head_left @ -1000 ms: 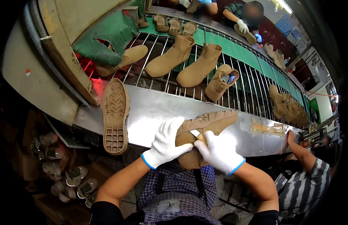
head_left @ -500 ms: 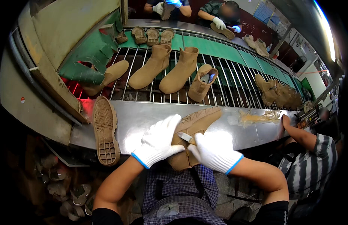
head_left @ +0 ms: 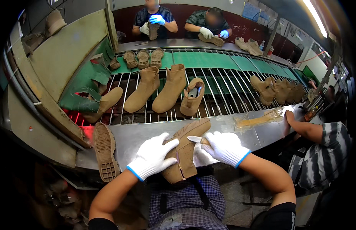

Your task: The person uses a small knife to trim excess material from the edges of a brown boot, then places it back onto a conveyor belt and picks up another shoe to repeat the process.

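Both hands [head_left: 187,151] still grip the tan boot [head_left: 184,153], now pulled nearer the body.

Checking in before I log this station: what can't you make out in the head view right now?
- Tan boot: its far side, hidden by the left hand and right hand.
- Small item pinched in the right fingers: too small to tell.
- Object inside the upright boot on the rack: partly hidden.
- Neighbour's hand: its work is blurred.
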{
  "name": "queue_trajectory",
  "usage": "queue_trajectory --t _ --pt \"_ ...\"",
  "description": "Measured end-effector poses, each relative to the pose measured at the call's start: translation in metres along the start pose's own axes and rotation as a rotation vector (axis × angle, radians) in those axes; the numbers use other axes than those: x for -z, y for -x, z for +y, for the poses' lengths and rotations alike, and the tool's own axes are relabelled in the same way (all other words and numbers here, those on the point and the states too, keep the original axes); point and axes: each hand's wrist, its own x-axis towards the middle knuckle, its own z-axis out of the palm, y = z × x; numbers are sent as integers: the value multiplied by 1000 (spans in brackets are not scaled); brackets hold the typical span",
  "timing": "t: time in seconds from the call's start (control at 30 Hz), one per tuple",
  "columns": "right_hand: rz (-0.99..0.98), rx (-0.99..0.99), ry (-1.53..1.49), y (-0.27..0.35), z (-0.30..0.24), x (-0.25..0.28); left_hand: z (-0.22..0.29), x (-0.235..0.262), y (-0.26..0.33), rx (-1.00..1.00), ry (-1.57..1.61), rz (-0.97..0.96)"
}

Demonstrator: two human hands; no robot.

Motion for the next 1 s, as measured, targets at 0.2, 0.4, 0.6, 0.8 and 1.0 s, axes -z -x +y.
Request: queue_trajectory --t 0.2,0.4,0.6,0.8,1.0 --pt "-163 -124 -725 -45 3 -30 -1 -10 -5 -11 38 42" --pt "-176 -143 -680 -46 3 -36 -2 -11 -5 -6 32 26" --pt "-130 -82 -462 -34 6 -14 4 -6 -11 16 18 -30" --pt "67 177 -181 -8 21 -3 10 5 -32 54 10 -90" --pt "161 163 -212 -26 27 -21 10 -5 -38 35 -37 -94"
